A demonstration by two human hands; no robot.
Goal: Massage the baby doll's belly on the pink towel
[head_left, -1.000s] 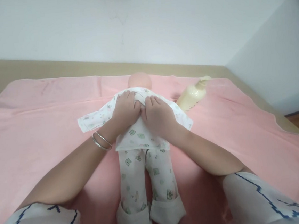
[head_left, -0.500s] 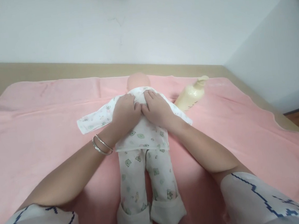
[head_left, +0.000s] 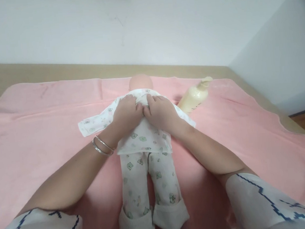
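A baby doll lies face down, its bare head (head_left: 140, 82) at the far end and its legs toward me. It wears a white long-sleeved shirt (head_left: 144, 142) and white trousers (head_left: 135, 187), both with small green prints and the trouser ends turned up. My left hand (head_left: 128, 112) rests palm down on the left of the doll's upper back. Beside it my right hand (head_left: 161, 112) lies on the right of the upper back. The thumbs nearly meet over the spine, and the shirt wrinkles between the fingers. My palms and some fingertips are hidden.
A pale yellow pump bottle (head_left: 193, 97) lies tilted to the right of the doll's shoulder. Under everything spreads a pink sheet (head_left: 46, 156) over a tan surface (head_left: 58, 70). A white wall (head_left: 81, 31) rises behind.
Both hands stay on the upper back, with only a slight shift of the fingers. The shirt is more wrinkled between them. The doll and bottle keep their places.
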